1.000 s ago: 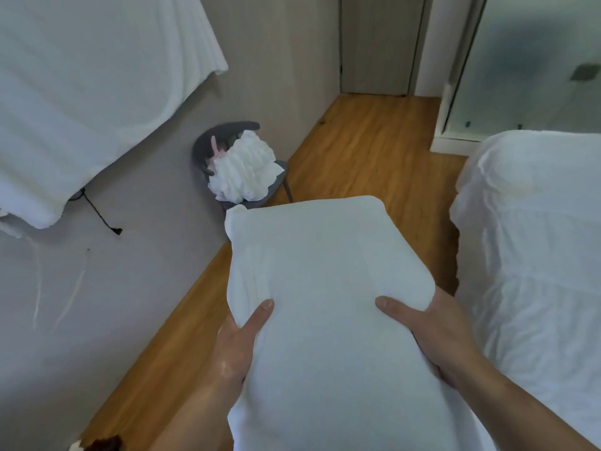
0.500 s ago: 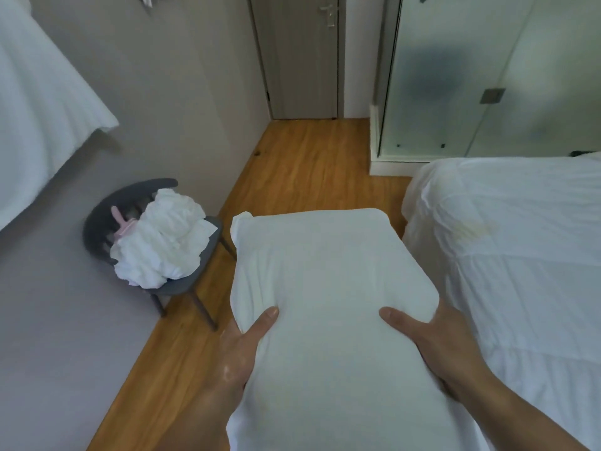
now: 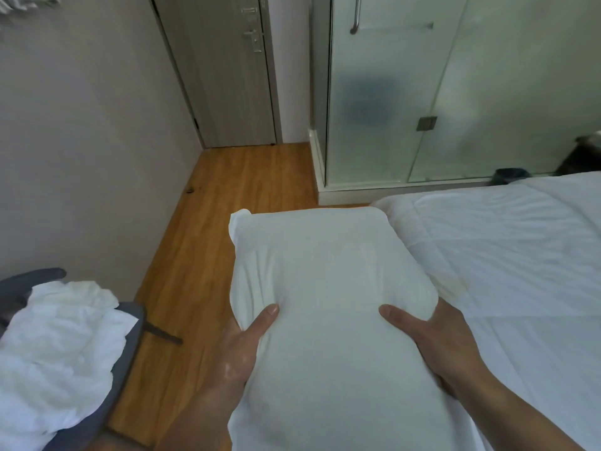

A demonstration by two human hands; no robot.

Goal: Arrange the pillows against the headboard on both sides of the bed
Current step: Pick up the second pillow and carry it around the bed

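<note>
Wooden flooring [image 3: 224, 222] runs up the middle of the frame to a closed grey door [image 3: 227, 70] at the top, with a frosted glass enclosure [image 3: 455, 92] filling the upper right. Along the right side lies the bed [image 3: 520, 255], covered in white bedding. At lower left stands a grey chair [image 3: 123, 369] with a heap of crumpled white linen [image 3: 55, 346] on its seat.

A white pillow [image 3: 325, 304] fills the centre and lower middle, held lengthwise in the air between floor and bed; its right edge overlaps the bed's near corner in the frame. The left hand [image 3: 242, 346] grips the pillow's left side, thumb pressed onto the top and fingers hidden beneath. The right hand [image 3: 435, 340] clasps the right side the same way, thumb on top, fingers tucked under the fabric
</note>
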